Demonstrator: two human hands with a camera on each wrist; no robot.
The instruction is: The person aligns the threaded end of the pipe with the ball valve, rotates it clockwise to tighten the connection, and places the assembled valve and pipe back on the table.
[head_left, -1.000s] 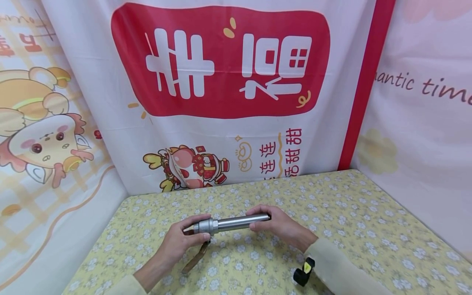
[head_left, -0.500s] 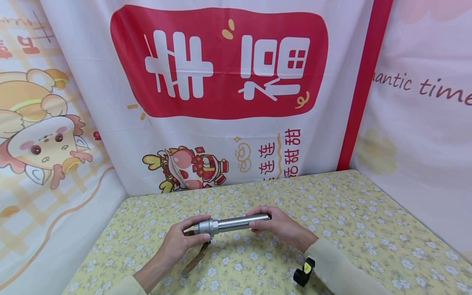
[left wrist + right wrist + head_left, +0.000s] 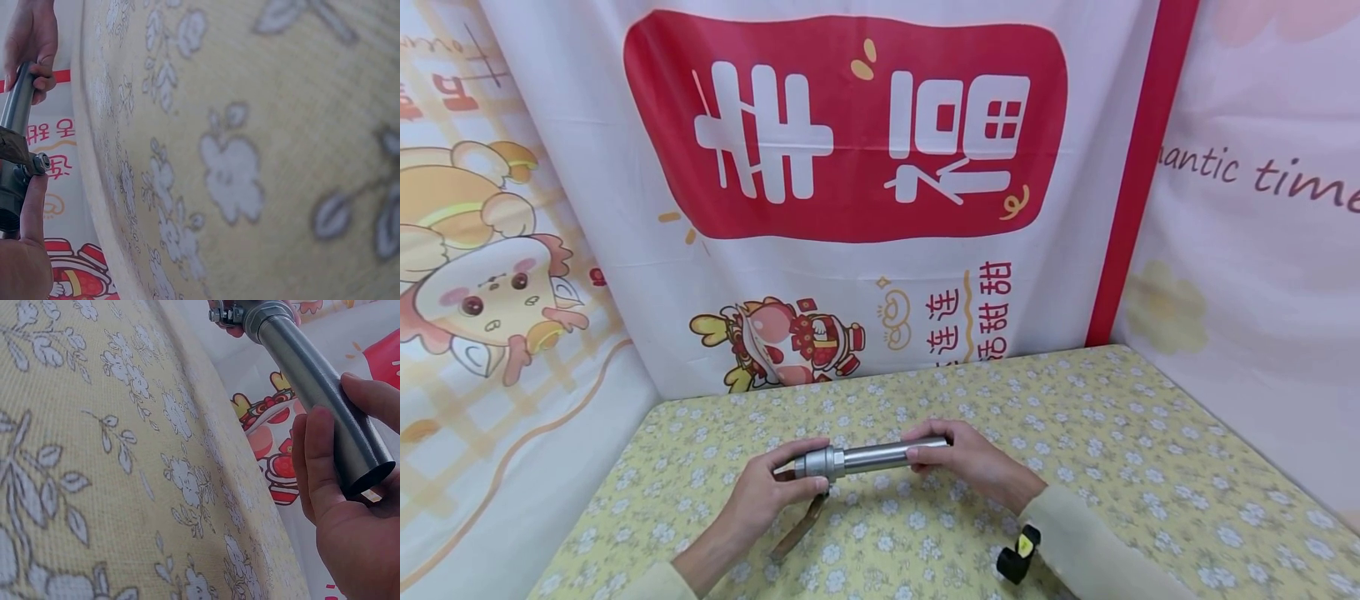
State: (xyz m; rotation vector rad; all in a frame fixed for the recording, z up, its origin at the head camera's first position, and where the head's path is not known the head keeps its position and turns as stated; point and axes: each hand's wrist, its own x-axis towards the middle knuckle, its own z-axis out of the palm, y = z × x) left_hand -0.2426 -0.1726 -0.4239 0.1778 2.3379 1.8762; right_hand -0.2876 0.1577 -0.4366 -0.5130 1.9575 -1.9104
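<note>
In the head view a steel tube (image 3: 880,456) is joined to a grey metal valve (image 3: 820,463), held raised over the table. My left hand (image 3: 758,493) grips the valve between thumb and fingers. From the valve's underside a brown flat lever (image 3: 801,527) hangs toward me. My right hand (image 3: 970,461) holds the tube's far right end. In the right wrist view the tube's hollow open end (image 3: 369,478) shows between my right thumb and fingers (image 3: 322,456). A nut (image 3: 42,162) on the lever's bolt appears in the left wrist view, with a left finger touching just below it.
A yellow flowered cloth (image 3: 1075,450) covers the table. Behind it hangs a white printed curtain with a red panel (image 3: 850,217), and printed curtains close off both sides. A black strap-like piece (image 3: 1018,554) sits at my right sleeve.
Almost nothing differs. Both hands keep the same grip on the valve and tube, and the head view has shifted only slightly.
</note>
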